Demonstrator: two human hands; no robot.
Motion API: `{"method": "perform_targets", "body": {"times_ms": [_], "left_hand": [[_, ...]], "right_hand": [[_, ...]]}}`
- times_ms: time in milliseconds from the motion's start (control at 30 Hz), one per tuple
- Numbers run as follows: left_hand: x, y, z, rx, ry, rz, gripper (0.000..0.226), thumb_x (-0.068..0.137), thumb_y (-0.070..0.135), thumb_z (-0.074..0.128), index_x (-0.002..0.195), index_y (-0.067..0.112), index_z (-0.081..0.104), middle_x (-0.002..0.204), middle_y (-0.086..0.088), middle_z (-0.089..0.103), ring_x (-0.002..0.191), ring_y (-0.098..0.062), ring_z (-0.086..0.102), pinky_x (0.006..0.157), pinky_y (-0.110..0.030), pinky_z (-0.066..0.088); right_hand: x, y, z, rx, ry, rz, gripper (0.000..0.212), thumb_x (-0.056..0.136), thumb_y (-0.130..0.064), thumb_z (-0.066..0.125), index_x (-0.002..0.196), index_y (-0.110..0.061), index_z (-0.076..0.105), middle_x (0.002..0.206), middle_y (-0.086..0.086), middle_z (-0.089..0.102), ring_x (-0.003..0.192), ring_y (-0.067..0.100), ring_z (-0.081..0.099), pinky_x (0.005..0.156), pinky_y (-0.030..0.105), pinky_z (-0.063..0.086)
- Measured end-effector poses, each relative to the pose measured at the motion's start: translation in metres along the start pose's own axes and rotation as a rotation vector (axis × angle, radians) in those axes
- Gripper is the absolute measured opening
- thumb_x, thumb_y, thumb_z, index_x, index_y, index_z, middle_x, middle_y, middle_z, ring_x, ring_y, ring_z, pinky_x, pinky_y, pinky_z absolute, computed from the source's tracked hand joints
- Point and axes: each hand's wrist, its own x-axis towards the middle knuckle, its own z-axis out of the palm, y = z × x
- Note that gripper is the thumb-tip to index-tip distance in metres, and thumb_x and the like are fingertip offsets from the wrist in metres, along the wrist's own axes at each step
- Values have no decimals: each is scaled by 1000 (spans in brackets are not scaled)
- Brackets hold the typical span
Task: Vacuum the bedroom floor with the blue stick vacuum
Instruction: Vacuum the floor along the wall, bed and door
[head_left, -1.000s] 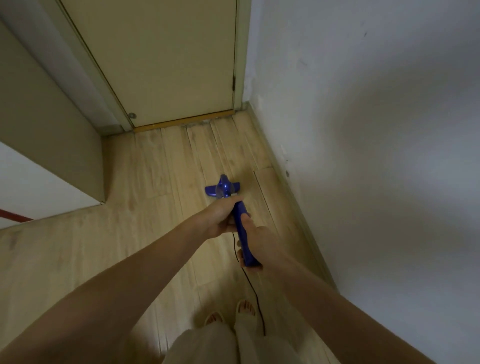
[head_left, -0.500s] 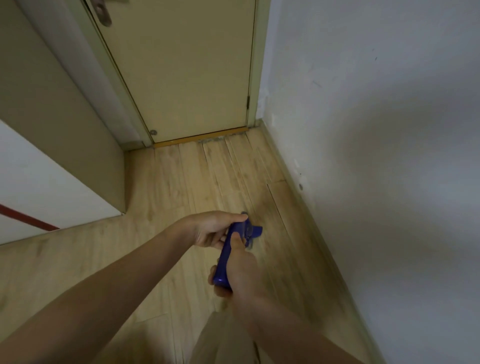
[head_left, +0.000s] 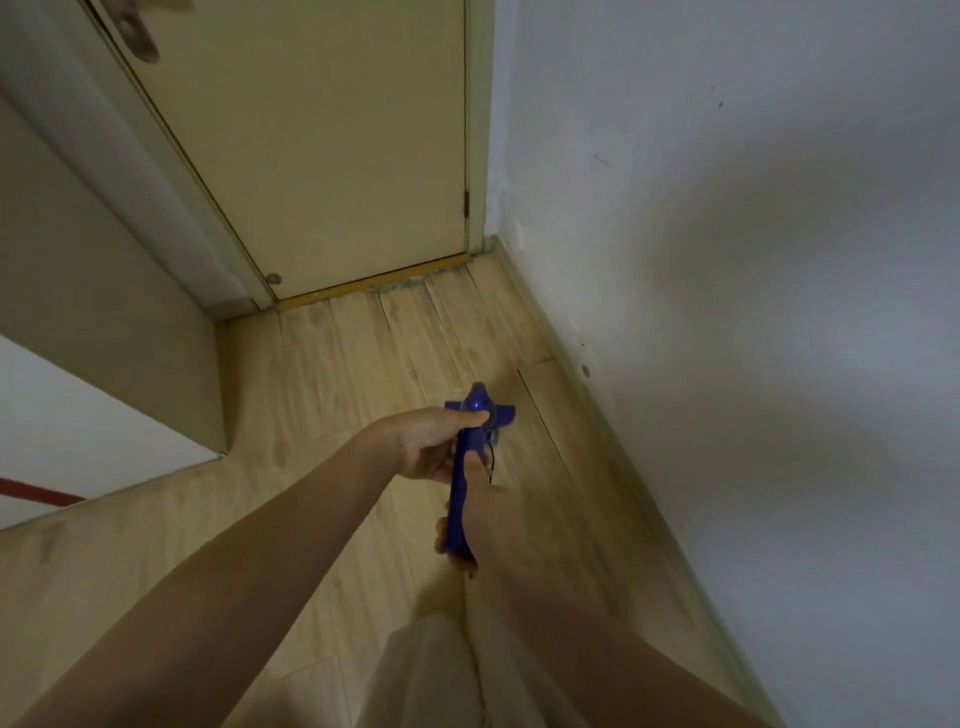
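Note:
The blue stick vacuum (head_left: 459, 493) points away from me over the light wooden floor (head_left: 337, 374). Its blue head (head_left: 480, 408) lies on the planks near the right wall, in front of the door. My left hand (head_left: 426, 441) grips the vacuum's upper shaft, fingers curled over it. Closer to me, my right hand (head_left: 488, 514) grips the handle from the right side. A thin black cord (head_left: 491, 460) hangs beside the shaft. Most of the shaft is hidden behind my hands.
A closed cream door (head_left: 332, 145) with a wooden threshold strip stands ahead. A white wall (head_left: 753, 312) with a baseboard runs along the right. A cupboard or wall corner (head_left: 104, 312) juts in from the left. My light trousers (head_left: 421, 675) show at the bottom.
The vacuum head has moved forward again toward the door after being drawn back under my hands half a second ago. The view has tilted up, showing more of the door.

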Motion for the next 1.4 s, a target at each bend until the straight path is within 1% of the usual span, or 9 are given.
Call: {"method": "perform_targets", "body": {"times_ms": [133, 267, 467, 700, 867, 1000, 1133, 1300, 1400], "left_hand": [[26, 27, 1, -59, 43, 27, 31, 97, 33, 54, 110, 4, 55, 91, -14, 66, 85, -26, 65, 96, -45, 51], [58, 57, 3, -93, 86, 39, 35, 98, 34, 53, 114, 3, 52, 95, -16, 64, 86, -28, 64, 93, -46, 52], [100, 98, 7, -75, 202, 94, 40, 99, 39, 50, 110, 1, 55, 83, -12, 66, 69, -22, 66, 66, -35, 58], [127, 119, 19, -51, 162, 70, 39, 100, 37, 47, 110, -1, 55, 94, -16, 64, 84, -29, 63, 88, -46, 55], [116, 119, 20, -13, 103, 81, 43, 99, 37, 50, 125, 3, 50, 102, -14, 63, 81, -25, 64, 61, -35, 54], [90, 104, -3, 61, 4, 73, 45, 99, 34, 51, 130, 2, 46, 91, -11, 59, 76, -24, 61, 62, -36, 53], [57, 83, -49, 188, -27, 7, 45, 99, 34, 51, 134, 7, 44, 112, -14, 61, 88, -26, 63, 66, -36, 54], [16, 59, -96, 342, -58, -56, 42, 98, 34, 52, 124, 1, 49, 96, -15, 62, 76, -24, 63, 59, -33, 51], [3, 51, -110, 413, -97, -74, 40, 97, 34, 53, 120, 1, 51, 100, -15, 64, 79, -23, 64, 62, -32, 53]], "right_hand": [[31, -23, -13, -52, -11, -23, 45, 100, -52, 37, 98, -10, 54, 66, 3, 60, 45, 11, 57, 57, 30, 49], [65, -53, -21, -113, -13, -44, 46, 101, -52, 35, 87, -12, 53, 65, 4, 58, 46, 11, 55, 54, 28, 46], [117, -94, -29, -116, -2, -91, 40, 102, -46, 37, 78, -16, 50, 57, 4, 55, 38, 11, 52, 45, 27, 44], [135, -116, -47, -169, 97, 25, 48, 100, -51, 40, 83, -9, 54, 61, 6, 54, 36, 12, 50, 37, 20, 41], [115, -115, -44, -185, 167, 63, 55, 98, -58, 36, 91, -6, 54, 63, 3, 55, 40, 11, 49, 38, 17, 40], [82, -104, -10, -68, 206, 116, 58, 96, -59, 40, 91, -4, 56, 63, 5, 55, 44, 13, 51, 40, 19, 40], [41, -84, 58, 63, 226, 132, 55, 97, -57, 40, 103, -6, 57, 69, 5, 57, 48, 14, 53, 39, 19, 42], [0, -57, 124, 115, 207, 46, 43, 102, -51, 32, 98, -14, 53, 75, 5, 56, 54, 14, 53, 51, 26, 46], [-19, -51, 142, 192, 194, 49, 43, 103, -48, 32, 98, -11, 53, 73, 4, 55, 50, 11, 52, 46, 21, 44]]}}
